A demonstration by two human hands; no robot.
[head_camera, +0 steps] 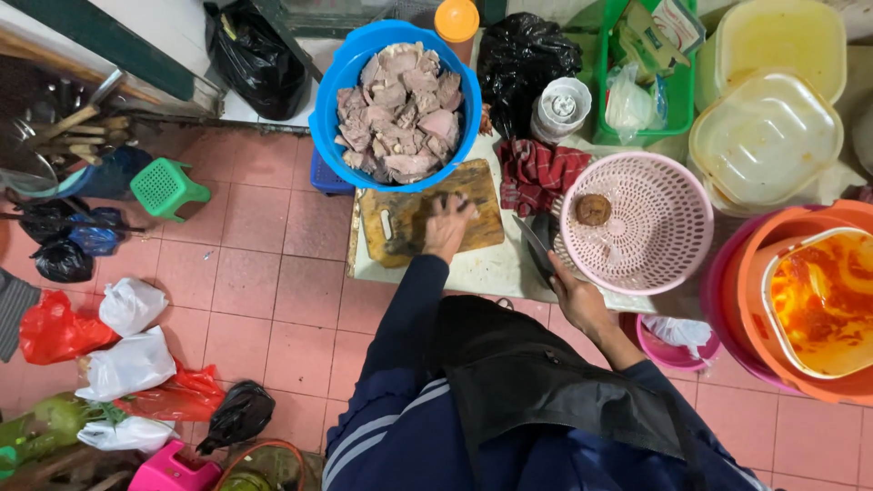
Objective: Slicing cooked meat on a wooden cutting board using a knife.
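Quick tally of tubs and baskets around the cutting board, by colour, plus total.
Blue tub, holding meat chunks: 1
Pink perforated basket: 1
Orange tub: 1
Green crate: 1
Total: 4
Left hand rests on the wooden board; right hand holds a knife.

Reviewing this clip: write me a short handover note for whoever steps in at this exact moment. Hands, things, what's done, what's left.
Left hand: flat on the wooden cutting board, fingers spread, holding nothing I can make out.
Right hand: gripping a knife, blade pointing away over the white tabletop.
Things: blue basin heaped with pale meat chunks stands just past the board. Pink perforated basket to the right holds one brown round piece.
Done: no cut meat shows on the board.
Left: the whole basin of chunks appears untouched.
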